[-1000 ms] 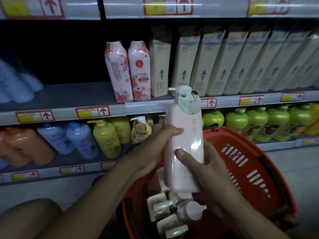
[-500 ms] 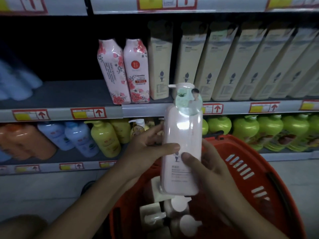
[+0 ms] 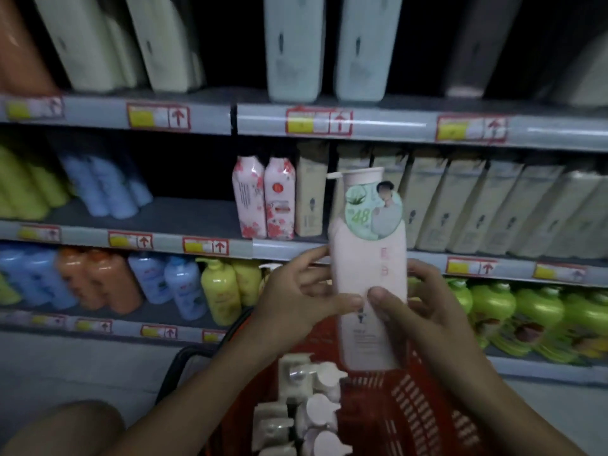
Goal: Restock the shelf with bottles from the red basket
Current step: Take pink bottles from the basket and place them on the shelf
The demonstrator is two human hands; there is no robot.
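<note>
- The pink bottle (image 3: 368,274) stands upright in the air above the red basket (image 3: 424,409), in front of the shelf (image 3: 329,255) edge.
- The left hand (image 3: 296,297) grips the pink bottle from its left side, thumb laid across the front, fingers (image 3: 312,255) curled round behind.
- The right hand (image 3: 418,304) grips the pink bottle from its right side, thumb pressed on the front just beside the left thumb.
- A round green tag (image 3: 373,210) marked 48 hangs at the pink bottle's neck, under the pump cap.
- Below the pink bottle, white pump tops (image 3: 309,409) crowd the red basket.
- Behind the pink bottle, 2 floral pink cartons (image 3: 263,199) stand on the shelf to its left, beige cartons (image 3: 460,205) to its right.
</note>
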